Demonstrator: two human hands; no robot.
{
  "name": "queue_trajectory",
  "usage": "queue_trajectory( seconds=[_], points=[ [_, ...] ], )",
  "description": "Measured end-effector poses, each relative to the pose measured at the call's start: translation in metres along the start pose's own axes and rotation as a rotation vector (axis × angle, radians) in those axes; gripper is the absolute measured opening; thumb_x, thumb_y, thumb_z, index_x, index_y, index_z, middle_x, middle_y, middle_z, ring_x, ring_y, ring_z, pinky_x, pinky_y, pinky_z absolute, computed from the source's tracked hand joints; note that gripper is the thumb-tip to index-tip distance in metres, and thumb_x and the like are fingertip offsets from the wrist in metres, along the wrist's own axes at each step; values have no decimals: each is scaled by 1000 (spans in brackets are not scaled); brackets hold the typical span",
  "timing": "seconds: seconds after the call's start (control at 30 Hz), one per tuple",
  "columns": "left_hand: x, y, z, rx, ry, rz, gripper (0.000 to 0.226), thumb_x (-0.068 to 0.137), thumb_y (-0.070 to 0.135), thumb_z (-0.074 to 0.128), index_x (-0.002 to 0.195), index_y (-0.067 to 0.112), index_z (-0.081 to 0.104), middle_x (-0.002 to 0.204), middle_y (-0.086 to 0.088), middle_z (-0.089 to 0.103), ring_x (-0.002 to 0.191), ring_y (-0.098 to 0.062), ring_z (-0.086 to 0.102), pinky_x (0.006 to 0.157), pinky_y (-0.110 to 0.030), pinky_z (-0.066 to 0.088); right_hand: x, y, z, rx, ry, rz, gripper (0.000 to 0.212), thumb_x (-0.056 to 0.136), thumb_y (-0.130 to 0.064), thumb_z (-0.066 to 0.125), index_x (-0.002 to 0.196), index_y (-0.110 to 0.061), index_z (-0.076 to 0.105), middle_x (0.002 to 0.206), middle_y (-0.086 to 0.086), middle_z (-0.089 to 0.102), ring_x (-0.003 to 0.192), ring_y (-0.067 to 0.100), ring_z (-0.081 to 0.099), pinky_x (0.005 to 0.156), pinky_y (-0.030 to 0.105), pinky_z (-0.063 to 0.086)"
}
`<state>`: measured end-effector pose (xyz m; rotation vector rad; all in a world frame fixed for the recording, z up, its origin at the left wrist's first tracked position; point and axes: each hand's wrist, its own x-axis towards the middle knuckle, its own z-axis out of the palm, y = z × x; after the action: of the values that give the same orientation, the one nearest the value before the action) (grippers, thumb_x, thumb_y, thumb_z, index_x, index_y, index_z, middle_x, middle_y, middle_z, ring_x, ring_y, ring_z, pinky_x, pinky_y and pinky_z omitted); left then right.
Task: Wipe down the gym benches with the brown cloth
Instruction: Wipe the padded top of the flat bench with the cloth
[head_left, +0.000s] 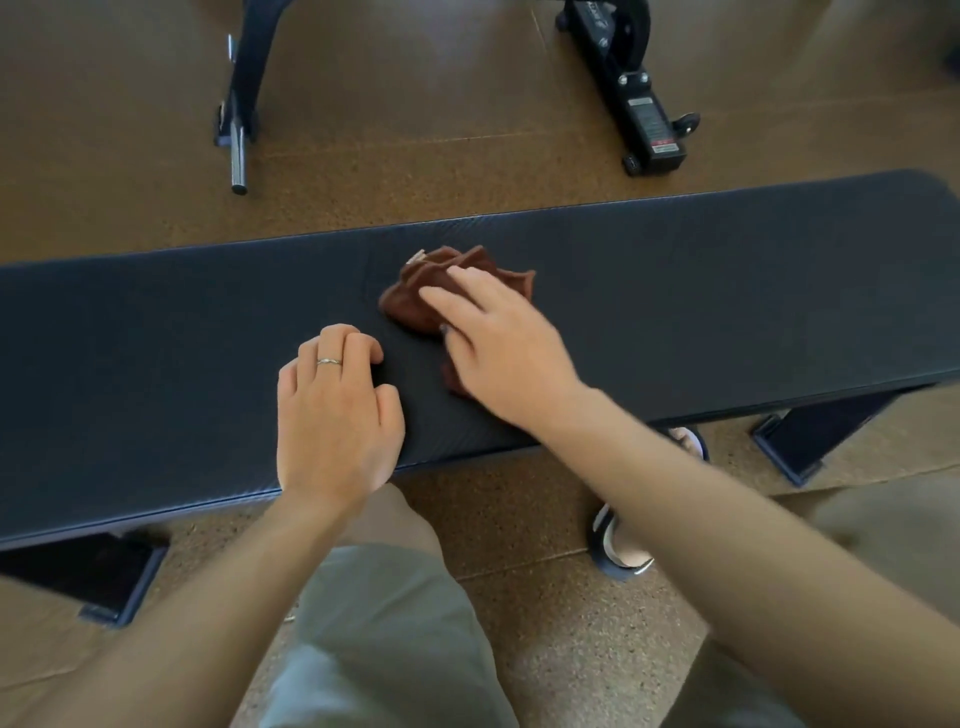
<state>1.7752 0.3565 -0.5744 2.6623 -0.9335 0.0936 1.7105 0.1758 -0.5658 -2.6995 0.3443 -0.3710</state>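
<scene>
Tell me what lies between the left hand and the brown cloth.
Only bare bench pad, in the head view; left hand and cloth are apart.

Across the middle of the frame runs a dark padded worktop (727, 291). The right hand (498, 343) presses flat, fingers straight, on a crumpled brown cloth (415, 301) at centre. Just left of it, the left hand (337, 410), wearing a ring (329, 361), rests on the padding with fingers curled. Black equipment frames (631, 98) stand on the floor at the top.
</scene>
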Motion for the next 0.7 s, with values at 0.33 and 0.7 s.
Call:
queue_trajectory(
  seconds=[0.33, 0.7],
  points=[
    [0, 3, 1, -23, 32, -9, 24, 86, 19, 39, 103, 13, 54, 114, -6, 55, 105, -28, 51, 93, -44, 41, -1, 23, -17, -106, 207, 372, 41, 98, -20, 51, 137, -10, 62, 140, 19, 58, 130, 36, 53, 112, 45, 39],
    [0, -20, -23, -72, 58, -41, 21, 95, 8, 54, 114, 7, 63, 119, -11, 62, 105, -30, 58, 94, -44, 43, -77, 35, -41, -114, 148, 316, 41, 106, -24, 49, 146, -19, 57, 154, 9, 50, 144, 26, 43, 117, 46, 41]
  ],
)
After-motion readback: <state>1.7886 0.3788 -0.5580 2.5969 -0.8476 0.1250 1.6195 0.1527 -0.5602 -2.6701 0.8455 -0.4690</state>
